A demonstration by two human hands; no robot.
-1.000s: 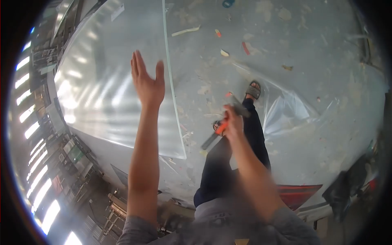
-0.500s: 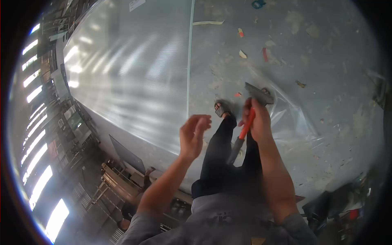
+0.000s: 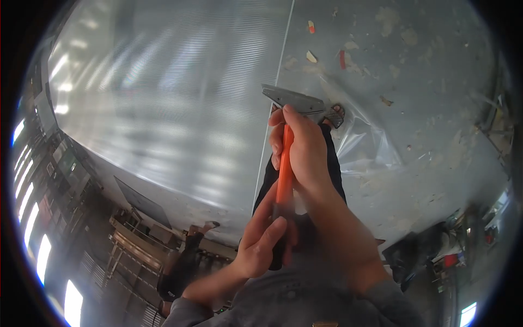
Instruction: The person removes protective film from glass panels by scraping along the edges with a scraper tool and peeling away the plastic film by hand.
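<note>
An orange-handled scraper point(image 3: 284, 163) with a wide grey metal blade and a dark handle end is held in front of my body. My right hand point(image 3: 302, 141) is wrapped round the orange part, close below the blade. Lower down, my left hand point(image 3: 262, 240) closes round the dark end of the handle. The blade is over the edge of a large translucent ribbed sheet point(image 3: 180, 98), above my feet; whether it touches anything I cannot tell.
Crumpled clear plastic film point(image 3: 368, 141) lies on the grey floor point(image 3: 430, 109) beside my foot, with a red strip point(image 3: 342, 59) and several scraps beyond. Another person point(image 3: 182, 267) is at the lower left near a wooden frame point(image 3: 133, 240). Dark material point(image 3: 414, 253) sits lower right.
My left hand has come down from over the sheet and closed on the handle's end. The scraper has moved left and stands more upright in view. The view has shifted too.
</note>
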